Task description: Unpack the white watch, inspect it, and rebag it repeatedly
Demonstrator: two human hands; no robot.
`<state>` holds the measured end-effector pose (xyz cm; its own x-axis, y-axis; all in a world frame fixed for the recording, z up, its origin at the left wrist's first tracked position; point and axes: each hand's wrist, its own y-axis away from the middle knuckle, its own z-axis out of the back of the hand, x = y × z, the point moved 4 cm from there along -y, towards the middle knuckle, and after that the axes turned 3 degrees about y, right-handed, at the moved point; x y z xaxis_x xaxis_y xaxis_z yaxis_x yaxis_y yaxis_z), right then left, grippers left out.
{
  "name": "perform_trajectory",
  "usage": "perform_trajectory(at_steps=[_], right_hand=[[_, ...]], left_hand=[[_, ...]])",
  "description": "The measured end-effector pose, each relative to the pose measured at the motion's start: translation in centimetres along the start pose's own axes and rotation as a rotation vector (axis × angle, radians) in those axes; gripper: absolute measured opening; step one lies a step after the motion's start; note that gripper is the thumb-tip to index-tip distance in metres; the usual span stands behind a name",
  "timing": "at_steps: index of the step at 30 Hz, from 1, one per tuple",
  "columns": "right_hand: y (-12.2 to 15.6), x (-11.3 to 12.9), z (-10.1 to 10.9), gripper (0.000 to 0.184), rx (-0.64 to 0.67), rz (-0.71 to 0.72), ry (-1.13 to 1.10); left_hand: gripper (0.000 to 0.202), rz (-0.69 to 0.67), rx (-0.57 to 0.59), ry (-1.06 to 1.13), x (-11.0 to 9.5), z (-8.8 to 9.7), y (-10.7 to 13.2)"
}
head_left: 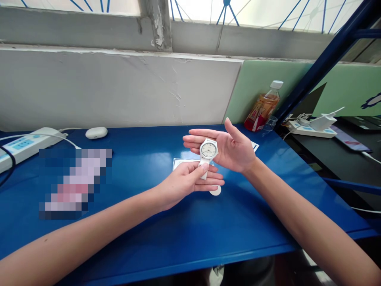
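A white wristwatch (208, 150) with a round, pale dial is held above the desk in front of me. My left hand (193, 178) pinches its lower strap between thumb and fingers. Just behind the watch, my right hand (230, 149) is spread, palm up, with the thumb raised; whether it touches the watch I cannot tell. Below the hands a white round piece (216, 191) lies on the desk, partly covered by my left fingers. A flat white and clear item (177, 162) is mostly hidden behind my left hand.
On the blue desk (143, 238) are a power strip (32, 143), a white earphone case (96, 132) and a pixelated item (80, 178) at left. A drink bottle (263, 107) leans by the green board at right, near a blue slanted post (315, 55). Another power strip (312, 128) stands beyond.
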<state>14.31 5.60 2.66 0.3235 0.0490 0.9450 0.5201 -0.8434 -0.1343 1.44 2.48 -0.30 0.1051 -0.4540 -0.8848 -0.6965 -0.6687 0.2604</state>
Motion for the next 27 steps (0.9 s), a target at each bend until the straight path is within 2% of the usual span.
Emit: perform_trajectory(at_steps=[4,8,14,21,24,27], right_hand=[[0.00,-0.21,0.18,0.078,0.039,-0.025,-0.021],[0.12,-0.05,-0.11,0.080,0.069,-0.029,-0.041],[0.03,-0.22,-0.47,0.072,0.072,-0.027,-0.085],[-0.02,-0.39,-0.45,0.069,0.092,-0.023,-0.148],[-0.03,-0.38,-0.46,0.066,0.070,0.003,-0.155],[-0.02,-0.31,-0.24,0.058,-0.019,0.057,-0.093]], left_hand=[[0.034,-0.012,0.027,0.047,0.29,-0.07,0.02],[0.034,-0.012,0.000,0.063,0.51,0.00,-0.06],[0.031,-0.029,-0.068,0.026,0.76,0.25,-0.12],[0.035,-0.039,-0.039,-0.008,0.76,0.31,-0.26],[0.038,-0.065,-0.040,-0.039,0.62,0.40,-0.30],[0.037,-0.112,-0.067,-0.074,0.26,0.65,-0.32]])
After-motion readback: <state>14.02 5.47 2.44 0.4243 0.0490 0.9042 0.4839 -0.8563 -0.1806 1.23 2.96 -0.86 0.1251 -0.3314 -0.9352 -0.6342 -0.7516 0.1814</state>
